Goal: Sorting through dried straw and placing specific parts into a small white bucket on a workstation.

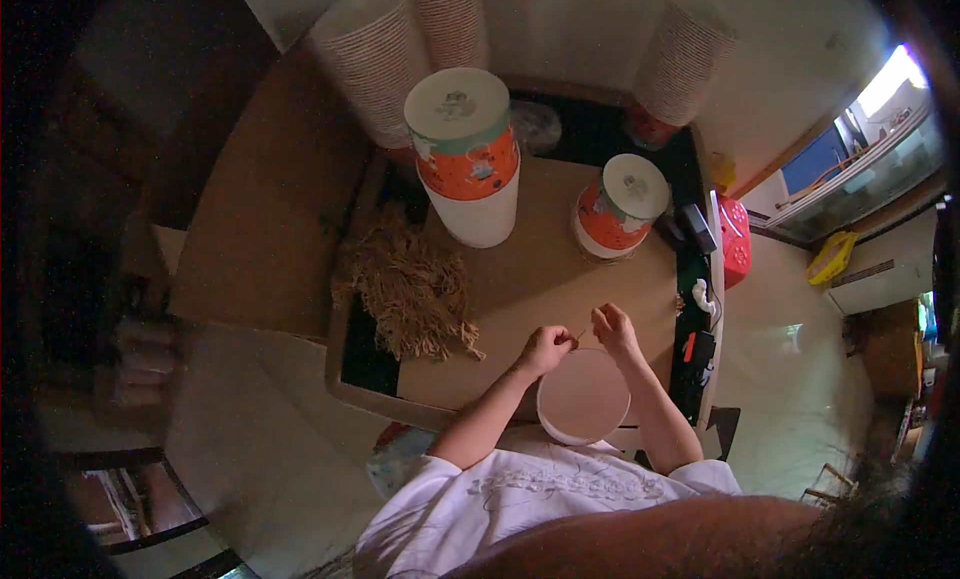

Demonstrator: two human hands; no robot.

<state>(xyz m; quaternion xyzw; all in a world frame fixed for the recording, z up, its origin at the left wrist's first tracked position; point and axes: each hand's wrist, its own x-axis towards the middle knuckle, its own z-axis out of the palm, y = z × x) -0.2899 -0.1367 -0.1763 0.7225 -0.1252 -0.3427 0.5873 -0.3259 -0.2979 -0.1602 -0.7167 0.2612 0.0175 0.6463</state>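
A pale round paper bucket (584, 397) stands at the table's near edge against my body, its circular end facing up. Just beyond its far rim, my left hand (548, 350) is closed in a pinch, with a short thin strand at the fingertips. Beside it on the right, my right hand (613, 329) is also closed, fingertips together. What the right fingers hold is too small to make out. A heap of brown twine pieces (413, 284) lies left of my hands, with loose frayed ends.
Stacked orange-and-white buckets (468, 164) stand beyond the twine; a shorter stack (620, 207) is at the right. Tall nested bucket stacks (365, 69) line the back. Cardboard (500, 349) covers the tabletop. A red plastic basket (735, 241) sits by the right edge.
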